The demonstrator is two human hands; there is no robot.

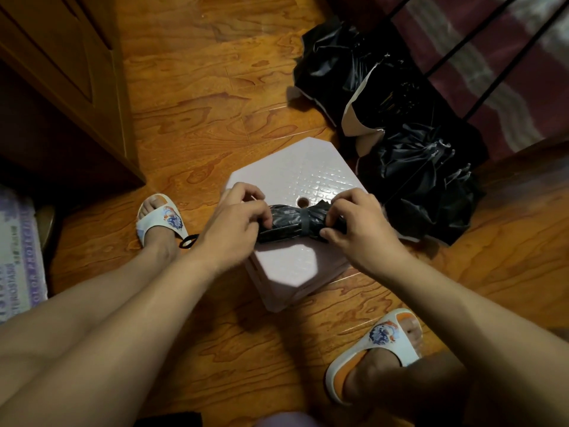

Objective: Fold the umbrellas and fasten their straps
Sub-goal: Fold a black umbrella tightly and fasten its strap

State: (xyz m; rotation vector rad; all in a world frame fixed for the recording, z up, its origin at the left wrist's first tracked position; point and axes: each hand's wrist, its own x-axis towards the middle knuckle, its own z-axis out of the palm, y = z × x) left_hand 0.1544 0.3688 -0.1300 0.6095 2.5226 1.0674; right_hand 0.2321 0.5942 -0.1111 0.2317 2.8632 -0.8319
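- At the bottom of the frame, two bare legs and forearms reach up toward the middle, with a white sandal (377,349) at the lower right and a second sandal (161,218) at the left centre, both on the wooden floor (191,112).
- A small black loop (187,241) lies on the floor just beside the left-centre sandal.
- In the middle sits a pale pink stool (295,266), its top patterned with small squares and pierced by a round hole.
- A folded black umbrella (292,222) lies across the stool top, a strap (304,217) wrapped around its middle (whether it is fastened cannot be told).
- The left hand (237,218) curls its fingers around the umbrella's left end.
- The right hand (358,220) pinches the bunched cloth at the right end, thumb below and fingers above.
- Just right of the stool, a loose black umbrella (421,186) lies rumpled on the floor, its rib tips showing.
- Further up, another black umbrella (348,63) lies in a heap, a pale lining showing.
- A striped cloth (492,57) fills the upper right; a wooden cabinet (61,72) the upper left.
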